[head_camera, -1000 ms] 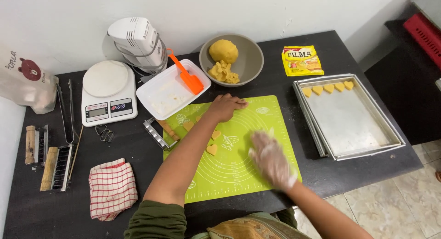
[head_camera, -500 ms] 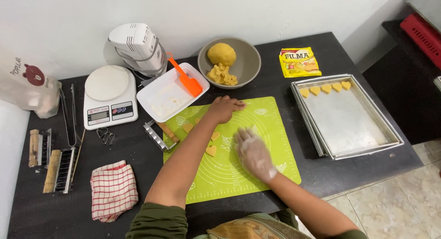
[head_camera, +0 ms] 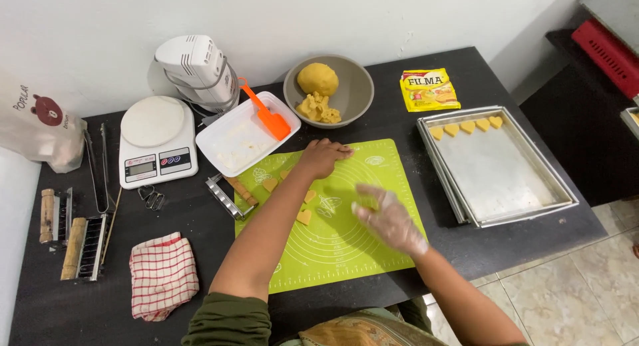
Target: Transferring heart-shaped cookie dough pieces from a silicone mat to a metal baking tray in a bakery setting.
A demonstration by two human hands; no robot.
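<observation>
Pressing flat on the far edge of a green silicone mat (head_camera: 346, 246), the bare left hand (head_camera: 323, 156) rests with curled fingers, gripping nothing visible. The gloved right hand (head_camera: 389, 219) hovers over the mat's right side, fingers loosely pinched around a small yellow dough piece (head_camera: 368, 203). Heart-shaped dough cutouts (head_camera: 305, 216) lie on the mat near the left forearm. More hearts (head_camera: 466, 127) line the far edge of a metal baking tray (head_camera: 526, 206) at the desk's right end. A grey bowl (head_camera: 353, 96) of dough sits at the desk's far edge.
</observation>
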